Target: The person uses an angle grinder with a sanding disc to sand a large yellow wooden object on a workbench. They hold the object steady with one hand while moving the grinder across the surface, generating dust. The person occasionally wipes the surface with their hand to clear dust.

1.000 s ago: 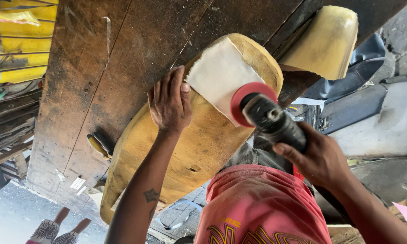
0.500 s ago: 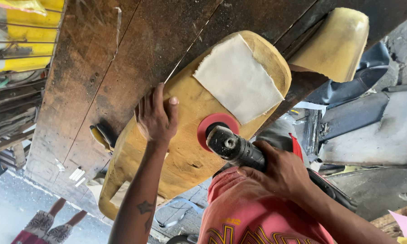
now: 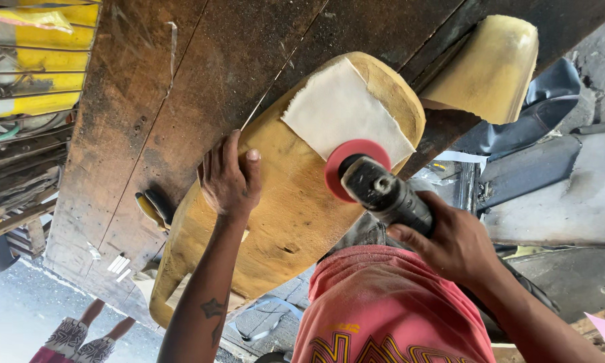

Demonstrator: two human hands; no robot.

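A long yellow foam cushion (image 3: 286, 208) lies on a dark wooden workbench (image 3: 181, 81), with a white cloth patch (image 3: 339, 111) stuck near its far end. My left hand (image 3: 228, 178) presses flat on the foam's left edge. My right hand (image 3: 454, 242) grips a dark power sander (image 3: 386, 191). Its red round disc (image 3: 339, 168) rests on the foam at the lower edge of the white patch.
A second yellow foam piece (image 3: 487, 67) lies at the bench's far right. A small yellow-and-black tool (image 3: 151, 205) sits on the bench beside the cushion. Yellow crates (image 3: 30, 57) stand at left. Another person's feet (image 3: 81, 339) show at the lower left.
The sander moved from the patch's edge down onto the bare foam, then back up to the patch. My left hand slid down the foam's edge and stayed there.
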